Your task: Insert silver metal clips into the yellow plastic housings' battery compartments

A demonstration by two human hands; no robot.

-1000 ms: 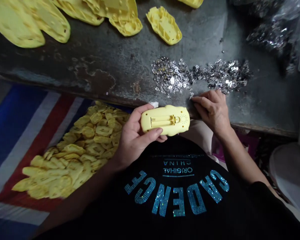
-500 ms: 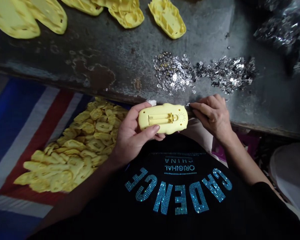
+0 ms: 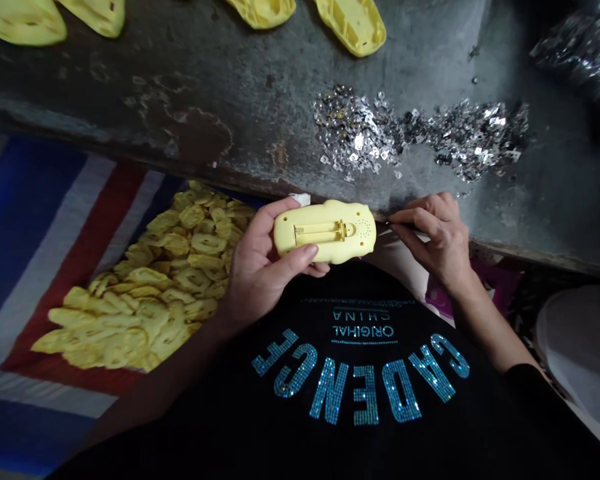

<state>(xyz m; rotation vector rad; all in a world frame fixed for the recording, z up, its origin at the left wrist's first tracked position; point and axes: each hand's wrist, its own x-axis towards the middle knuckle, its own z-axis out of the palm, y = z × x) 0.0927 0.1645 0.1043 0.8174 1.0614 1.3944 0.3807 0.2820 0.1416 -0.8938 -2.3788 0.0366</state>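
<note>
My left hand (image 3: 257, 270) is closed around a yellow plastic casing (image 3: 325, 232), thumb on its near edge. The casing's battery compartment faces up, with screw holes at its corners and a dotted speaker grille at the right end. Something white (image 3: 301, 199) covers or sits at the left fingertip behind it. Just right of the casing, my right hand (image 3: 435, 233) pinches a tiny metal contact plate (image 3: 388, 223), mostly hidden by the fingertips. It is apart from the casing. Beyond the hands, loose metal contact plates (image 3: 357, 137) lie heaped on the worn metal table (image 3: 260, 100).
A second heap of metal plates (image 3: 480, 137) adjoins the first. Yellow shells (image 3: 355, 27) lie along the table's far side. At left, many yellow parts (image 3: 175, 287) fill a striped blue, white and red sack (image 3: 75, 253). A plastic bag of metal pieces (image 3: 580, 50) sits at far right.
My right hand has shifted slightly right, away from the casing, and the plate in its pinch shows less. The left hand still holds the casing in nearly the same place. The view has tilted slightly downward.
</note>
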